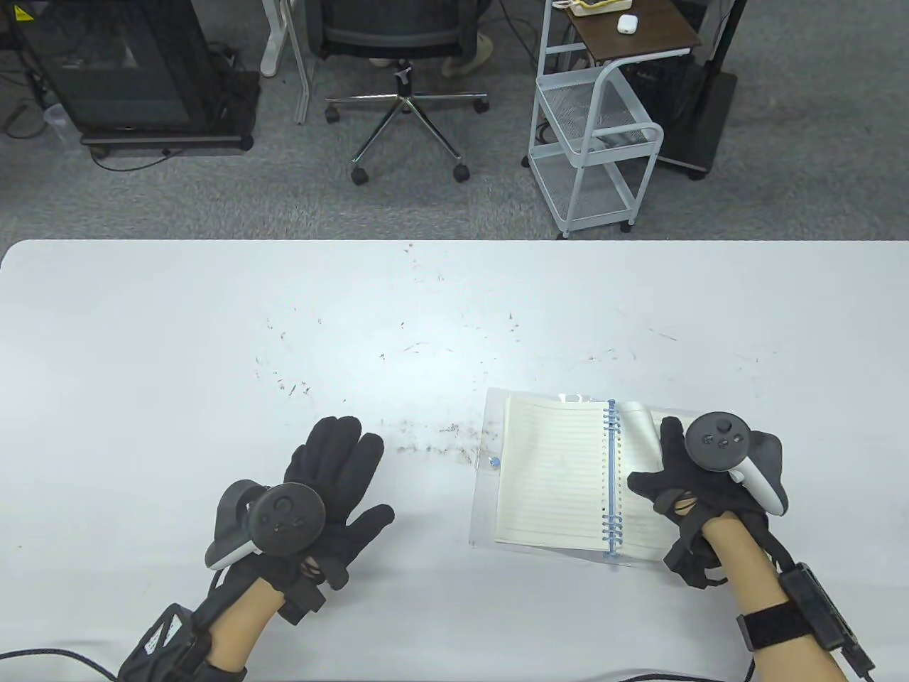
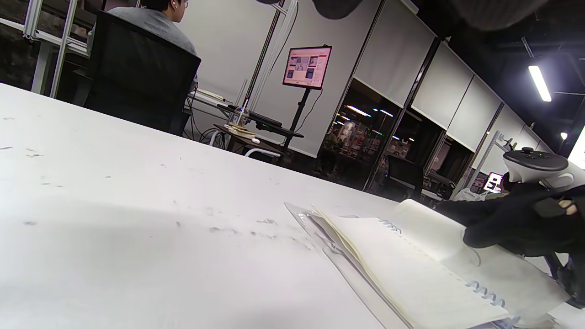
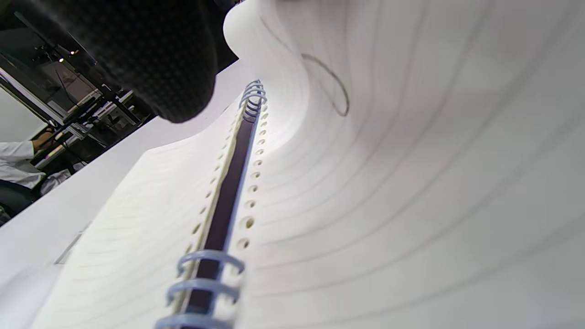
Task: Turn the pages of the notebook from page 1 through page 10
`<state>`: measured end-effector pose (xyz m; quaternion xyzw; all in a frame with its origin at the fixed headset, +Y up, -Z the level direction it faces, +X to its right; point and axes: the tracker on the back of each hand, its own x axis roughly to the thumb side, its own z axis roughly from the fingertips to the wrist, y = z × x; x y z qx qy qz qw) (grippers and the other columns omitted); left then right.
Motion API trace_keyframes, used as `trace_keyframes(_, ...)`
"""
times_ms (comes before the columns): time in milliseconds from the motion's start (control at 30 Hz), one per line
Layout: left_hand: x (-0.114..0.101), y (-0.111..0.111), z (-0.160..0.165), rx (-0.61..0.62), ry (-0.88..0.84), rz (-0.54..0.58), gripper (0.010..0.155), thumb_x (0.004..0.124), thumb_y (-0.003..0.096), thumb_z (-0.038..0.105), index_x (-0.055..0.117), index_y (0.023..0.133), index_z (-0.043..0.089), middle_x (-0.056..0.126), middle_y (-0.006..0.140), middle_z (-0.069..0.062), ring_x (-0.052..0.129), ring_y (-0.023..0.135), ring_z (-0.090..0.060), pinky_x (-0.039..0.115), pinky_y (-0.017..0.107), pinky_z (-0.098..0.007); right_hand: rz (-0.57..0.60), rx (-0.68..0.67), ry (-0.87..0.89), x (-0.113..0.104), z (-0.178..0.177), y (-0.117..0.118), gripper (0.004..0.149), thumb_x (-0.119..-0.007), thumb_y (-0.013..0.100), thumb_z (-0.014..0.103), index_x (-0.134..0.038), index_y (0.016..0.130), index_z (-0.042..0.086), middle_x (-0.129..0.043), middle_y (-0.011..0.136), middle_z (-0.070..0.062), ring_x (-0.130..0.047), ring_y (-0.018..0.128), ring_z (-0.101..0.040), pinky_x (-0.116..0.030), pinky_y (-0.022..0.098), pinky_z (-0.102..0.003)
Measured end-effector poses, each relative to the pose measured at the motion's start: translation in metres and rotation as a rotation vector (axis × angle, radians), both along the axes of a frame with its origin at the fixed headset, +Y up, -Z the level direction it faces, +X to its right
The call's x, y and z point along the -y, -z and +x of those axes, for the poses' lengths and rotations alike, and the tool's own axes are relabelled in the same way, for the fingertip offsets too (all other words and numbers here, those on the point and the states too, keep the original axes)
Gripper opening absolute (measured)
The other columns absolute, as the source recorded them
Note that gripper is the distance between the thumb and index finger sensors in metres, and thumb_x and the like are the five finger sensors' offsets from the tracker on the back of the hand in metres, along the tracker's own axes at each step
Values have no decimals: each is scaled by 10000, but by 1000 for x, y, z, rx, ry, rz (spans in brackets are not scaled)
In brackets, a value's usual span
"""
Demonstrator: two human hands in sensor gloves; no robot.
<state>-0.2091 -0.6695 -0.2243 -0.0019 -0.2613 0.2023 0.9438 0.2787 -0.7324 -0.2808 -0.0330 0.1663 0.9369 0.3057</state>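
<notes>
Partway through, count unreadable: notebook (image 1: 554, 476) lies open at lower right of the table view. Right hand (image 1: 699, 472) lifts a curling page (image 1: 639, 419); left hand (image 1: 330, 472) rests released, flat, lower left.

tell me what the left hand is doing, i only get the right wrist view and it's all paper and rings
Observer: The left hand lies flat on the table, away from the notebook.
Operator: ok and is my page actually coming up
Observer: Yes, the table view shows the right hand on the right page, whose far edge is curled up.
Operator: anything under the notebook
Observer: A clear cover sticks out beyond the left page.
</notes>
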Motion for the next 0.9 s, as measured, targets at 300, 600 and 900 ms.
trace_keyframes(300, 0, 0, 0, -1, -6, 2, 842, 637, 459, 679, 390, 1137, 246, 242, 1190, -111, 212, 1137, -473, 383, 734, -710, 43, 163, 130, -23, 38, -6, 984, -889, 446, 529, -205, 989, 74, -298, 984, -382, -792, 773, -597, -711, 512, -679)
trace_keyframes(600, 1, 1, -1, -8, -4, -3, 842, 638, 458, 679, 390, 1137, 246, 243, 1190, -110, 212, 1137, -472, 383, 734, -709, 85, 329, 380, -28, 62, -14, 894, -924, 422, 396, -348, 939, -51, -665, 835, -398, -1096, 478, -284, -918, 341, -465)
trace_keyframes(900, 0, 1, -1, -7, -5, -2, 844, 638, 457, 680, 389, 1137, 246, 243, 1190, -109, 212, 1138, -471, 383, 735, -709, 73, 229, 425, -36, 41, -13, 731, -924, 427, 295, -504, 902, -69, -953, 672, -206, -1145, 347, -176, -948, 282, -407)
